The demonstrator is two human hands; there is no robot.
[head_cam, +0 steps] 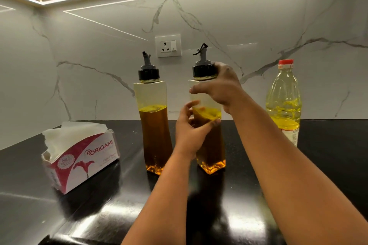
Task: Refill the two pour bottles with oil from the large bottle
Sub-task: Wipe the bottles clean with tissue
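Observation:
Two tall clear pour bottles with black spout caps stand on the black counter, each roughly half full of amber oil. The left pour bottle (154, 125) stands free. My left hand (192, 127) wraps around the middle of the right pour bottle (212, 151). My right hand (221, 85) grips that bottle's black cap (202, 69) from the right side. The large bottle (283, 103), clear plastic with a red cap and pale yellow oil in its lower half, stands untouched at the right by the wall.
An open tissue box (79, 155) with white tissues sticking out lies at the left on the counter (119, 215). A marble backsplash with a wall socket (168, 45) rises behind the bottles.

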